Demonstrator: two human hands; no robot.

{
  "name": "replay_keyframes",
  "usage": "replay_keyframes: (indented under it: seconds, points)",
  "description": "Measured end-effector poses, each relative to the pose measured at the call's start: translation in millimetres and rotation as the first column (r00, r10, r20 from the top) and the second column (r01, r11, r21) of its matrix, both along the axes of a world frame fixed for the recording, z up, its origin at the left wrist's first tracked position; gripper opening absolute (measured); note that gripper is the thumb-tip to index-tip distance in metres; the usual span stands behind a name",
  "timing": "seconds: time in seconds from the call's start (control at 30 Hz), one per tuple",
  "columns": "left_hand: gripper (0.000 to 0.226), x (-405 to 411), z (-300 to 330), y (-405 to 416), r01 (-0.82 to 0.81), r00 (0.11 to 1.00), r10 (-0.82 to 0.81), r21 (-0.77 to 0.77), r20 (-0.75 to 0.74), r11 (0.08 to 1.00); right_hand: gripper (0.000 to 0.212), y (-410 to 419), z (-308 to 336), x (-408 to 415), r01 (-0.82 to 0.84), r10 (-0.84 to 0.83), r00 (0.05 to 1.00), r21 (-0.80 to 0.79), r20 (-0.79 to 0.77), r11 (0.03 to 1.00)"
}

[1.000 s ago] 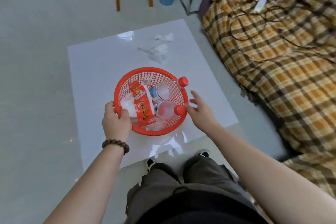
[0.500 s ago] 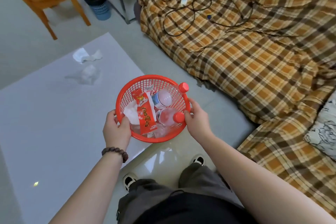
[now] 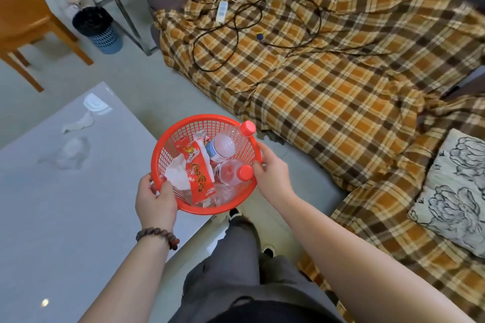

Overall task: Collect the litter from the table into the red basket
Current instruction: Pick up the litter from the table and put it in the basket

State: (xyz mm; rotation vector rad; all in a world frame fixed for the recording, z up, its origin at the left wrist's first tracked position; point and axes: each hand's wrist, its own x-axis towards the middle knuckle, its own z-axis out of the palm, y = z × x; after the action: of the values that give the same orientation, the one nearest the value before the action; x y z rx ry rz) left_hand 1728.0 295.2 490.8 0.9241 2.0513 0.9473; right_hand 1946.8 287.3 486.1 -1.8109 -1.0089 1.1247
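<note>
While both hands grip its rim, the basket [image 3: 183, 126] hangs off the table's [image 3: 52, 217] right edge. Left hand [image 3: 154, 199] and right hand [image 3: 270, 173] curl round opposite sides; two tissues [image 3: 78, 122] lie near the table's far edge.

I see open desk [image 3: 78, 217] left of the basket [image 3: 199, 123], with two tissues [image 3: 78, 123] at its far end. A plaid-covered sofa [image 3: 328, 102] blocks the right; floor lies between.

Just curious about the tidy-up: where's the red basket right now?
The basket is at the centre of the head view, held by both hands, left hand and right hand, off the table's near corner.
</note>
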Motion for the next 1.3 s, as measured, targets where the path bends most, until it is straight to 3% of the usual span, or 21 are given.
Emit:
replay_keyframes:
  seconds: [0.23,0.37,0.8,0.93,1.07,1.17,1.3]
  points:
    - [0.017,11,-15,65,-0.087,0.996,0.086,0.010,0.032,0.996,0.047,86,-5,11,-0.108,0.109,0.993,-0.014,0.050,0.994]
    - [0.016,9,-21,121,-0.191,0.981,0.188,0.047,0.048,0.981,0.054,164,-4,6,-0.212,0.212,0.974,-0.007,0.085,0.977]
    - [0.015,-40,7,273,-0.508,0.861,0.504,0.087,0.065,0.857,0.053,394,22,-73,-0.569,0.556,0.812,0.028,0.175,0.822]
    - [0.014,-63,4,298,-0.648,0.762,0.641,0.075,0.093,0.758,0.053,448,11,-117,-0.684,0.670,0.723,0.041,0.170,0.728]
    - [0.014,-82,-6,324,-0.793,0.608,0.787,0.051,0.106,0.606,0.051,506,-4,-169,-0.816,0.793,0.570,0.037,0.214,0.576]
    - [0.011,-90,-8,346,-0.891,0.453,0.888,0.039,0.075,0.452,0.049,547,-14,-209,-0.915,0.885,0.396,0.020,0.247,0.404]
    - [0.012,-87,0,374,-0.974,0.224,0.973,0.034,0.051,0.222,0.052,592,-13,-258,-0.988,0.976,0.154,0.045,0.157,0.148]
